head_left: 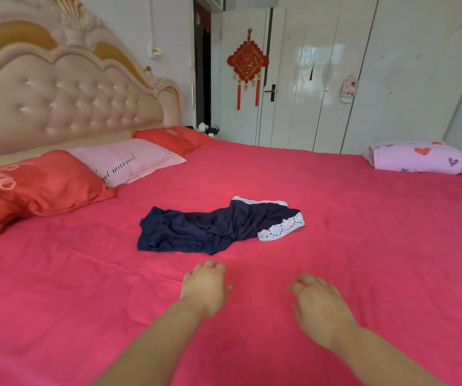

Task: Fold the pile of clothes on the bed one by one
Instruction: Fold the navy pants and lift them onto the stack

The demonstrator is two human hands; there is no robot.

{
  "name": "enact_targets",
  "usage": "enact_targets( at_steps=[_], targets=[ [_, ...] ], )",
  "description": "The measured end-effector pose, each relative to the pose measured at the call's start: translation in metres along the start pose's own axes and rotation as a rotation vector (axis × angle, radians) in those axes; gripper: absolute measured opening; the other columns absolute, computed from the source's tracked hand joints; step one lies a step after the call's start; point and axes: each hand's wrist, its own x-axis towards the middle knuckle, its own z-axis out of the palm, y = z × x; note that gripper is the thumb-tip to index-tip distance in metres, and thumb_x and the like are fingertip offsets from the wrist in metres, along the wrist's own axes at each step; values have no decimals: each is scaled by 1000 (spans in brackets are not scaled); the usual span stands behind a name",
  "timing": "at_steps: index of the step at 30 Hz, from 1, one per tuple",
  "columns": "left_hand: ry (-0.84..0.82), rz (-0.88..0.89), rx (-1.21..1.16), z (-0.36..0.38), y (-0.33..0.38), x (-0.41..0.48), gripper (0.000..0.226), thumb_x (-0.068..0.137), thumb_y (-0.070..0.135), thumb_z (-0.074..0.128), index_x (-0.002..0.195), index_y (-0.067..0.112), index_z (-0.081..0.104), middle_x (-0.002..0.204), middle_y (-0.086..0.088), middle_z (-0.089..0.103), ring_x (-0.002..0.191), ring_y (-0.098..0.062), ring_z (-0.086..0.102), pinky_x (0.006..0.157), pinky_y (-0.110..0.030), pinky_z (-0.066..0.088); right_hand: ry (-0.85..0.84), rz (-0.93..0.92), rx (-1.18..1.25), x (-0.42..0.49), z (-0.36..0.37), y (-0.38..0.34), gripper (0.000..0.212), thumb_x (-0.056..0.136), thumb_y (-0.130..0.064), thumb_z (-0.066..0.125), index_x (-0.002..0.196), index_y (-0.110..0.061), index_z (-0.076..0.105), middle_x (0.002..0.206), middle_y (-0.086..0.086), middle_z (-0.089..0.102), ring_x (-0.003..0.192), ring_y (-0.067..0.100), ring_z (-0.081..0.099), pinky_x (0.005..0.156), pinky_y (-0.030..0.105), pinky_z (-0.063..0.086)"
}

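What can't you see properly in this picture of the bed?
Head view only:
Navy garment: crumpled folds hide which kind it is.
Pink pillow: the red pillow covers the start of its writing.
Lilac bundle: far off, blanket or clothes unclear.
Left hand and right hand: backs showing; touching the sheet or hovering, cannot tell.

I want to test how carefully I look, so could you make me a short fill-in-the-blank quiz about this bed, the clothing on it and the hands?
1. The crumpled navy garment has a trim of white ____ along its right end.
2. The left hand and the right hand both hold ____.
3. The pillow with writing on it is ____.
4. The folded lilac blanket is printed with ____.

Missing words: lace; nothing; pink; hearts.
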Motion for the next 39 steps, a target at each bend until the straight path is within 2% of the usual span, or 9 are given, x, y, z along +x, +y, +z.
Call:
enact_targets(
  at_steps=[9, 14, 20, 23, 27, 30, 33, 35, 39],
  targets=[
    [-183, -205, 14, 81, -92, 84, 72, 90, 63, 33, 149, 27, 14, 158, -1, 8, 145, -27, 3, 115, -51, 9, -101, -89, -19, 118, 57, -24, 37, 91, -20, 41, 128, -21, 45, 130, 2, 43, 122, 24, 43, 101, 33, 38],
    [31, -233, 35, 132, -108, 102, 72, 86, 71, 12, 148, 37, 4, 159, 6, 2, 145, -22, -5, 114, -51, -4, 3, -160, 7, 195, 78, -31, 54, 92, -25, 43, 143, -28, 26, 146, 2, 28, 131, 25, 33, 107, 36, 32],
    [152, -248, -10, 144, -112, 104, 87, 67, 76, -8, 146, 42, 1, 158, 13, -1, 145, -16, -10, 113, -45, -13, 214, -242, 36, 295, 99, -75, 88, 88, -44, 56, 149, -32, -8, 158, -3, -7, 146, 26, -5, 116, 47, 12],
    [165, -267, -22, 145, -112, 110, 94, 58, 75, -11, 146, 46, 1, 157, 16, -2, 144, -12, -12, 112, -43, -15, 175, -176, 119, 324, 129, -99, 96, 84, -58, 52, 148, -27, -13, 154, 2, 21, 144, 24, 13, 113, 48, 16],
    [207, -253, -35, 146, -116, 108, 92, 61, 73, -10, 146, 43, 5, 157, 17, 3, 144, -9, -6, 114, -39, -11, 278, -88, 39, 323, 154, -114, 58, 95, -44, 39, 146, -21, 23, 125, -1, 52, 118, 20, 45, 94, 39, 34],
    [394, -234, -159, 139, -116, 101, 84, 76, 64, 7, 146, 21, 27, 152, 0, 28, 141, -16, 24, 116, -36, 16, 311, -135, -12, 300, 144, -105, 30, 96, -35, 39, 122, -22, 47, 115, -2, 58, 111, 21, 51, 86, 37, 37],
    [700, -308, -446, 136, -117, 96, 66, 85, 38, 42, 134, -6, 42, 138, -24, 44, 130, -35, 42, 107, -28, 29, 287, -101, -8, 247, 130, -84, 26, 80, -37, 66, 100, -22, 61, 90, -1, 65, 88, 22, 63, 72, 37, 46],
    [662, -375, -600, 131, -117, 92, 68, 87, 34, 45, 140, -6, 31, 146, -24, 31, 138, -32, 29, 110, -23, 17, 307, -82, 69, 201, 126, -65, 38, 45, -32, 90, 73, -19, 68, 60, -1, 62, 57, 22, 63, 48, 35, 47],
    [429, -297, -517, 116, -103, 78, 84, 85, 42, 61, 148, 7, 17, 154, -10, 23, 142, -19, 22, 113, -27, 17, 290, 10, 81, 115, 117, -30, 53, 23, -30, 95, 71, -18, 74, 51, 1, 58, 46, 19, 60, 39, 32, 46]
  ],
)
